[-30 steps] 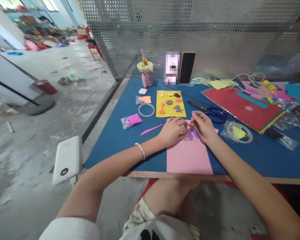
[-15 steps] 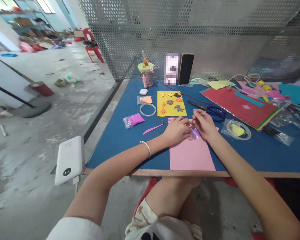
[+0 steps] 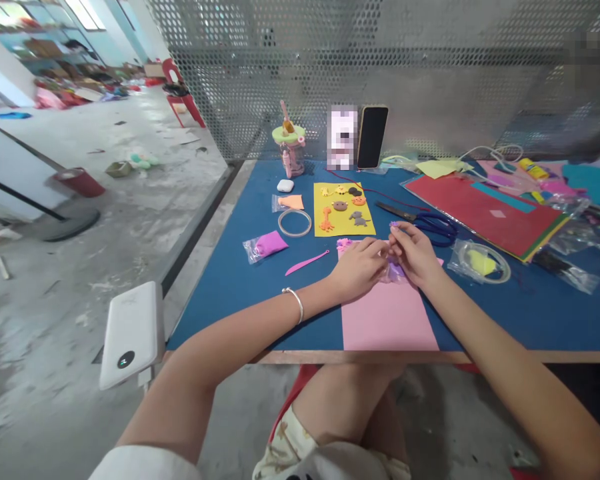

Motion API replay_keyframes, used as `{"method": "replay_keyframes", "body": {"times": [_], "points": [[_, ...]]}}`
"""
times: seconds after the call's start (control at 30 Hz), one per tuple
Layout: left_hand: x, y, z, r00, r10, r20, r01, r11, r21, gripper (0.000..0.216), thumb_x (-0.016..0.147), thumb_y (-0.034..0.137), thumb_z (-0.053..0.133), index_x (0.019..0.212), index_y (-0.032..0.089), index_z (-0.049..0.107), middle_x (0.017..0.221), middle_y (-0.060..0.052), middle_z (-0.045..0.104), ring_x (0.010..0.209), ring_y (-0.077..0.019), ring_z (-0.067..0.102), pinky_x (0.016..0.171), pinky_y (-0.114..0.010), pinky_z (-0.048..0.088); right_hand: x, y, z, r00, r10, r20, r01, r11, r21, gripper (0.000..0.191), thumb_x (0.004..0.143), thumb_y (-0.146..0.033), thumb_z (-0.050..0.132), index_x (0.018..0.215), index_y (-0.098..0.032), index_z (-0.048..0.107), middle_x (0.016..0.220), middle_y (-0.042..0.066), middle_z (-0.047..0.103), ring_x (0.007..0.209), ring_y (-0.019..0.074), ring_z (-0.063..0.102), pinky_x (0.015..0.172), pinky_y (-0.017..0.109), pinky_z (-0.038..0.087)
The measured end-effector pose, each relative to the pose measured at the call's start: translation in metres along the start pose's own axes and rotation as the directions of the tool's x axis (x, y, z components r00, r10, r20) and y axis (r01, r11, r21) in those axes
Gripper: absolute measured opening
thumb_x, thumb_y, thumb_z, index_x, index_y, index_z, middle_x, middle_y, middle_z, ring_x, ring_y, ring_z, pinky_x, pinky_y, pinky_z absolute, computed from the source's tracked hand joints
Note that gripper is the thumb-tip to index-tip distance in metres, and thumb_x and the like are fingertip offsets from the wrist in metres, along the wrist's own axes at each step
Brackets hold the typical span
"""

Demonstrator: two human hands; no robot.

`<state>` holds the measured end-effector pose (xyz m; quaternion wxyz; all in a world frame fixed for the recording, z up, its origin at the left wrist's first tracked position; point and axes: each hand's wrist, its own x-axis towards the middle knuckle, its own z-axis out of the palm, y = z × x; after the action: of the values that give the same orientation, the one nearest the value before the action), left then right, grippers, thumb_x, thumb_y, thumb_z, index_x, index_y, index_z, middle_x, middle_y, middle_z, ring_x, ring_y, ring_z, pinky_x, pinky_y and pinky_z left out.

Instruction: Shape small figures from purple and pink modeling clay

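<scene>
Left hand (image 3: pixel 359 268) and right hand (image 3: pixel 416 255) both pinch a clear plastic bag of purple clay (image 3: pixel 395 271) over a pink paper sheet (image 3: pixel 386 320). Blue-handled scissors (image 3: pixel 427 225) lie just beyond.

Pixelated card (image 3: pixel 342 137) unreadable, purple lump (image 3: pixel 397 270) mostly covered, teal sheet (image 3: pixel 593 183) cropped

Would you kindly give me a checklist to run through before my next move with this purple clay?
1. Left hand and right hand both grip the purple clay: ok.
2. Clay sits over the pink sheet: ok.
3. Pink modelling tool lies free beside the left hand: ok.
4. Yellow sheet of figures apart from the hands: ok.
5. Scissors well away from the right hand: not ok, just beyond it.
6. Clay's shape so far: cannot tell, fingers hide it.
</scene>
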<state>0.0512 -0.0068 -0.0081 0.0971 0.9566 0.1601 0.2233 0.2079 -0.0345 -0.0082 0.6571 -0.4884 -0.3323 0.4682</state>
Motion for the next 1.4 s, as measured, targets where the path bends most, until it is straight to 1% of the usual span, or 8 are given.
{"method": "replay_keyframes", "body": {"times": [0.17, 0.27, 0.37, 0.47, 0.57, 0.7, 1.0, 1.4], "points": [[-0.005, -0.002, -0.007, 0.998, -0.056, -0.032, 0.051, 0.991, -0.12, 0.019, 0.087, 0.018, 0.05, 0.083, 0.016, 0.068, 0.112, -0.008, 0.055, 0.107, -0.0203, 0.049, 0.097, -0.036, 0.043, -0.004, 0.006, 0.0, 0.995, -0.082, 0.063, 0.088, 0.99, -0.106, 0.033, 0.067, -0.041, 0.077, 0.089, -0.023, 0.059, 0.059, -0.006, 0.059, 0.045, 0.0066, 0.049, 0.047, 0.02, 0.042], [-0.008, -0.006, -0.012, 0.981, -0.167, -0.095, 0.141, 0.962, -0.235, 0.015, 0.085, 0.02, 0.055, 0.082, 0.018, 0.07, 0.107, -0.007, 0.055, 0.104, -0.0198, 0.051, 0.095, -0.037, 0.044, -0.007, 0.009, 0.0, 0.991, -0.098, 0.088, 0.111, 0.981, -0.157, 0.032, 0.07, -0.042, 0.075, 0.09, -0.023, 0.059, 0.06, -0.006, 0.06, 0.045, 0.0075, 0.052, 0.047, 0.021, 0.044], [-0.009, -0.009, -0.017, 0.876, -0.431, -0.216, 0.289, 0.828, -0.482, 0.01, 0.081, 0.025, 0.064, 0.08, 0.018, 0.072, 0.096, -0.005, 0.052, 0.094, -0.0171, 0.054, 0.088, -0.035, 0.048, -0.009, 0.008, 0.001, 0.993, -0.096, 0.075, 0.107, 0.982, -0.156, 0.032, 0.071, -0.042, 0.074, 0.091, -0.024, 0.058, 0.06, -0.007, 0.06, 0.044, 0.0078, 0.052, 0.052, 0.024, 0.049], [-0.007, -0.008, -0.02, 0.742, -0.634, -0.22, 0.297, 0.605, -0.739, 0.018, 0.077, 0.033, 0.07, 0.082, 0.017, 0.073, 0.094, -0.004, 0.048, 0.089, -0.0145, 0.054, 0.076, -0.029, 0.052, -0.012, 0.004, 0.003, 0.989, -0.128, 0.077, 0.14, 0.976, -0.168, 0.029, 0.073, -0.041, 0.073, 0.091, -0.024, 0.059, 0.059, -0.007, 0.059, 0.044, 0.0077, 0.052, 0.055, 0.025, 0.051], [-0.006, -0.003, -0.019, 0.704, -0.689, -0.172, 0.207, 0.431, -0.879, 0.025, 0.078, 0.039, 0.068, 0.089, 0.018, 0.075, 0.096, -0.004, 0.046, 0.089, -0.0137, 0.052, 0.071, -0.026, 0.053, -0.015, 0.0, 0.004, 0.977, -0.197, 0.079, 0.209, 0.961, -0.184, 0.024, 0.075, -0.039, 0.072, 0.09, -0.024, 0.06, 0.06, -0.007, 0.058, 0.044, 0.0076, 0.052, 0.052, 0.024, 0.049], [-0.009, 0.004, -0.014, 0.721, -0.683, -0.116, 0.114, 0.282, -0.953, 0.022, 0.081, 0.037, 0.066, 0.095, 0.023, 0.075, 0.096, -0.003, 0.044, 0.09, -0.0121, 0.05, 0.07, -0.022, 0.051, -0.018, -0.004, 0.007, 0.963, -0.254, 0.085, 0.267, 0.94, -0.214, 0.02, 0.077, -0.037, 0.071, 0.089, -0.024, 0.061, 0.061, -0.005, 0.059, 0.045, 0.0086, 0.052, 0.048, 0.023, 0.045], [-0.011, 0.003, -0.006, 0.759, -0.651, -0.022, 0.029, 0.068, -0.997, 0.022, 0.076, 0.03, 0.069, 0.097, 0.025, 0.075, 0.102, -0.003, 0.046, 0.083, -0.0091, 0.049, 0.071, -0.023, 0.049, -0.022, -0.006, 0.009, 0.947, -0.297, 0.124, 0.32, 0.905, -0.279, 0.019, 0.076, -0.039, 0.071, 0.084, -0.024, 0.061, 0.062, -0.004, 0.059, 0.045, 0.01, 0.052, 0.045, 0.025, 0.043], [-0.011, 0.002, -0.005, 0.79, -0.613, -0.021, 0.084, 0.142, -0.986, 0.026, 0.078, 0.033, 0.066, 0.101, 0.026, 0.074, 0.098, -0.003, 0.049, 0.083, -0.0105, 0.051, 0.073, -0.024, 0.044, -0.024, -0.008, 0.01, 0.937, -0.321, 0.138, 0.349, 0.863, -0.366, 0.023, 0.076, -0.043, 0.071, 0.083, -0.023, 0.062, 0.062, -0.002, 0.061, 0.045, 0.0098, 0.051, 0.044, 0.025, 0.043]]}}
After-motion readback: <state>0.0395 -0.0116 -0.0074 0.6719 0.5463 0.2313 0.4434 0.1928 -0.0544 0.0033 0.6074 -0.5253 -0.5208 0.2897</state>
